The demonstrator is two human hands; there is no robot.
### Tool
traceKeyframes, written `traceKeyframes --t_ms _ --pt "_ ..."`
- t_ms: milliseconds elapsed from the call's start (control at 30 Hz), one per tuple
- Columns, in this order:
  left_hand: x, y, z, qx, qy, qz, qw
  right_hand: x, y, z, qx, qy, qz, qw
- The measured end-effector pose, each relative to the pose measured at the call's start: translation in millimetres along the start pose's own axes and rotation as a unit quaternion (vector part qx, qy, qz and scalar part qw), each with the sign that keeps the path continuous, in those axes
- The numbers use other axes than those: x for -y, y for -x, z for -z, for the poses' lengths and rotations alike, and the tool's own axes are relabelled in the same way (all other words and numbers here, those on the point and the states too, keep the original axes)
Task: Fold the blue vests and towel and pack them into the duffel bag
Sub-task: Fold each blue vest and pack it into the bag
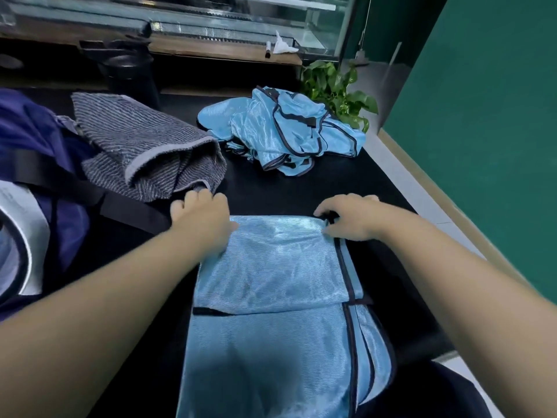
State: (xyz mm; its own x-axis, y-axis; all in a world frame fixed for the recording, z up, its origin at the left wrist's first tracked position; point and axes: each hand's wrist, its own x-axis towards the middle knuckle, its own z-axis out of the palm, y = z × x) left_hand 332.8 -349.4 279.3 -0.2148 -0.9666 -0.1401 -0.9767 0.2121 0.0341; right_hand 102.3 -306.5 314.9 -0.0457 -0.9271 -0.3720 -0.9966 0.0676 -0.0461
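1. Along the counter's (301,191) near edge, a blue vest (271,282) is lying half-folded.
2. Left hand (202,215) and right hand (346,218) are each pinching its far corners.
3. Towel (144,152) is lying on the duffel bag (39,152).

Your left hand (200,217) and right hand (346,218) grip the far corners of a folded blue vest (271,267) on the black table (271,191); striped towel (144,152) lies beside.
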Motion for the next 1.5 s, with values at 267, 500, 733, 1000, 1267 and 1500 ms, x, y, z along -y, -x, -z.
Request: traceKeyframes --t_ms 267,500,733,1000,1267,1500 --pt "23.4 -34.2 24.0 0.125 0.237 -0.078 0.96 3.4 -16.3 15.8 0.102 -0.068 -0.024 0.992" --pt "28.4 -41.4 24.1 0.137 0.105 -0.145 0.974 -2.5 -16.2 17.6 0.099 -0.057 -0.007 0.993" --pt "32.6 -40.6 31.4 0.109 0.115 -0.141 0.977 0.9 -15.2 16.6 0.068 -0.037 -0.001 0.997" --pt "28.9 -1.3 53.7 -0.189 0.298 -0.088 0.932 -4.8 10.4 5.6 -0.354 -0.116 0.02 0.928" --pt "41.6 87.2 17.6 -0.166 0.412 -0.243 0.862 -24.3 83.7 -43.8 -0.408 -0.172 0.148 0.884" --pt "52.7 134.8 -28.2 -0.099 0.313 -0.346 0.879 -35.1 132.5 -101.8 -0.371 -0.105 0.176 0.906"
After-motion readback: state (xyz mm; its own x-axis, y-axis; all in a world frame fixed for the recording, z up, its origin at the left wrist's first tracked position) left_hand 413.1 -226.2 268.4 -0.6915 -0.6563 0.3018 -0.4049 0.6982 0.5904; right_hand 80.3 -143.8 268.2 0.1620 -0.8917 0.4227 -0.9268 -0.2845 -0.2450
